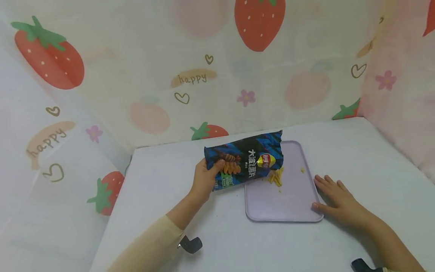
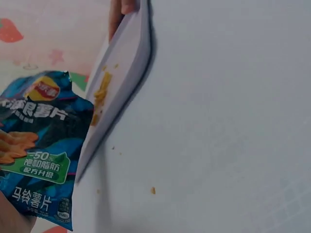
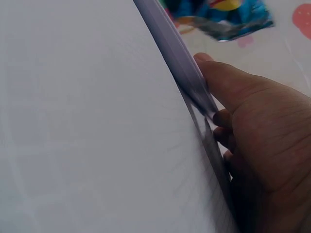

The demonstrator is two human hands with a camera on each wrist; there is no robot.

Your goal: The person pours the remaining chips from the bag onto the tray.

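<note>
A blue and black Lay's potato chip bag [image 1: 245,160] is held in my left hand [image 1: 202,179], the thumb across its printed front. Its far end hangs over the upper left part of a pale purple tray [image 1: 293,207]. Yellow chip pieces [image 1: 277,177] lie in a small heap on the tray, partly behind the bag. My right hand [image 1: 343,206] rests at the tray's right edge, fingers spread and thumb at the rim. In the right wrist view its thumb [image 3: 228,80] touches the rim, while the other fingers are partly hidden. Whether the bag's far end is torn cannot be made out.
A white table [image 1: 217,234] carries the tray. Small crumbs [image 2: 153,190] lie on the tabletop beside it. A cloth backdrop [image 1: 149,75] printed with strawberries, hearts and flowers rises behind the table. Dark wrist mounts [image 1: 191,244] stick out from both wrists.
</note>
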